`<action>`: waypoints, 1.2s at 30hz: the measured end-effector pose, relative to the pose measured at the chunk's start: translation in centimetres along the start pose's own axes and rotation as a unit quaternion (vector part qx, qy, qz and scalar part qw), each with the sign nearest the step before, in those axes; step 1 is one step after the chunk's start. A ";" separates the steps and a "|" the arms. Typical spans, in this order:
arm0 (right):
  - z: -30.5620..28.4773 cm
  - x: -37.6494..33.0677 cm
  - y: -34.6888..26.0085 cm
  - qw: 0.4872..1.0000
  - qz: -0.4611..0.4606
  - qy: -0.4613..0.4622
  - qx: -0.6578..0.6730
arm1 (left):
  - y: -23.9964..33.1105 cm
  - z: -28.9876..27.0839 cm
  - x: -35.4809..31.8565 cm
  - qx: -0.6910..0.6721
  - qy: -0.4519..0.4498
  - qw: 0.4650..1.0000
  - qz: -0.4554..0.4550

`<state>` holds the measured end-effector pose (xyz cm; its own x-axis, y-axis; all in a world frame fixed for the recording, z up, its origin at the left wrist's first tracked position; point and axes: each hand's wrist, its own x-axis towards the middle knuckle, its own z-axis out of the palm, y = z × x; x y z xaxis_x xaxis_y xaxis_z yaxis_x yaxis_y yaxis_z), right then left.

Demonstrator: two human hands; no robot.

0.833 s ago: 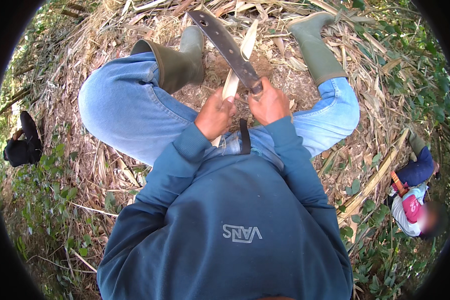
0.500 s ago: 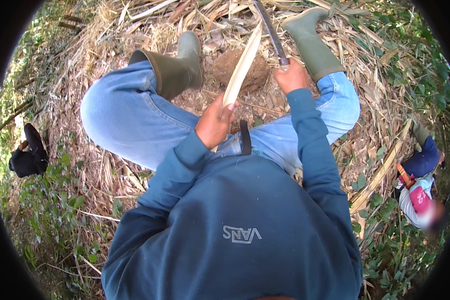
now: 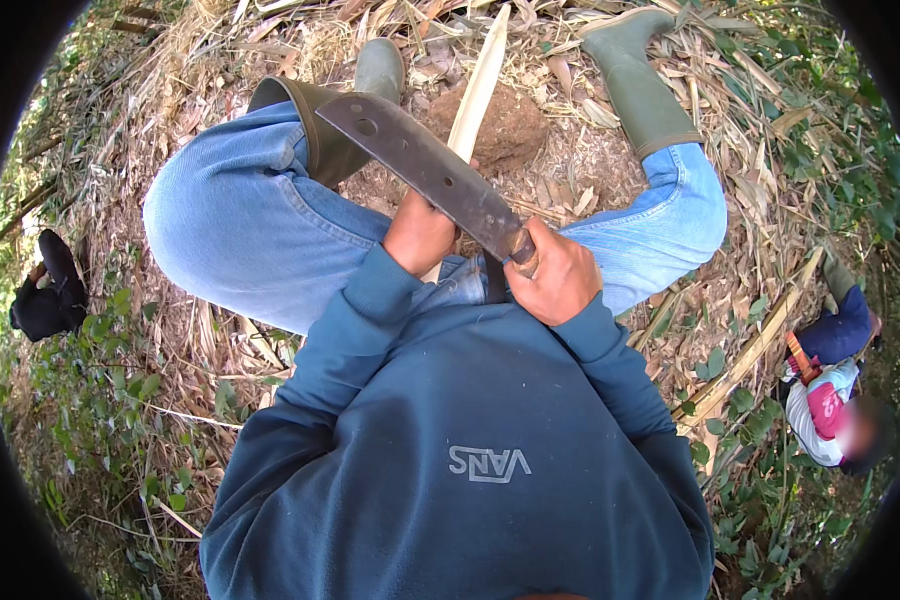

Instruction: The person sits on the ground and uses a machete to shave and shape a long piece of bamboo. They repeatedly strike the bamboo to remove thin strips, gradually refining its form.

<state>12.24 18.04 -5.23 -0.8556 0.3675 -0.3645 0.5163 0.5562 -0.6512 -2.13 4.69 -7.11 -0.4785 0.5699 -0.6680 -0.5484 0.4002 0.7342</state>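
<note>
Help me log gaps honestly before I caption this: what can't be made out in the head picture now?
All in the head view:
- How the left grip closes on the pale strip: hidden by the machete blade.
- Most of the machete handle: covered by the right grip.
- What the far-left person is doing: too small, dark.
- The right-hand person's head: blurred.

Leafy outdoor ground — dry litter (image 3: pixel 755 190), a long pale stalk (image 3: pixel 750 350), green undergrowth (image 3: pixel 80 400).
</note>
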 end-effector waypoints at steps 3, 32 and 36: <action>-0.1 0.8 -0.1 1.000 0.002 0.013 -0.010 | -1.2 0.0 0.6 0.052 0.008 0.997 0.051; -0.3 0.0 0.6 1.000 0.013 -0.009 -0.002 | -0.1 0.1 -0.3 -0.131 -0.023 0.985 -0.114; -0.5 -0.4 0.3 1.000 0.009 -0.011 -0.003 | 0.0 -0.1 -0.3 -0.088 -0.059 0.990 -0.096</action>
<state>12.77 18.39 -4.93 -0.8468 0.3607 -0.3909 0.5316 0.5542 -0.6405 -2.03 4.44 -6.89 -0.2767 0.5787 -0.7672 -0.7369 0.3847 0.5559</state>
